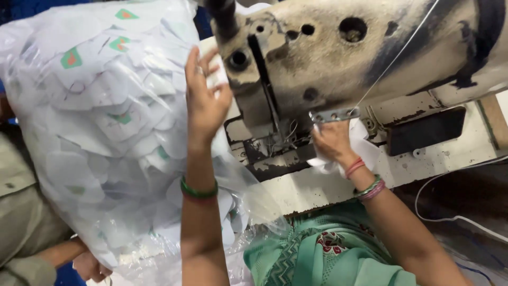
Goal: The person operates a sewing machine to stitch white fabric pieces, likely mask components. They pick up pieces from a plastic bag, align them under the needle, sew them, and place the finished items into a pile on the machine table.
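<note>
**White cut pieces at the needle, big bag to the left**

White fabric piece [365,142] sits on the sewing machine bed, just under the machine head, w/ the right hand [332,142] pressed down on top of it, fingers curled over the cloth beside the needle area. Can't tell if it's a true pinch or just a flat hold; fingertips are hidden under the presser zone.

Left hand [205,103] is raised, fingers spread apart, palm against the side of a large clear plastic bag [100,137] stuffed w/ white cut pieces, some w/ green-and-red patches. Not gripping, more pushing or steadying the bag's wall. A small white bit shows at its fingertips but whether it's held isn't clear.

Key relation: bag lies left of both hands and bulges tall, its long axis running roughly top to bottom of the view; left hand is touching it, right hand is well apart from it. The fabric at the needle is on the right side, so only the right hand is on it.

Worn cream sewing machine [338,58] fills the upper right, thread [394,58] running down across it. White bench [312,188] below. Another person's hand [90,266] is at the bag's lower left corner.
</note>
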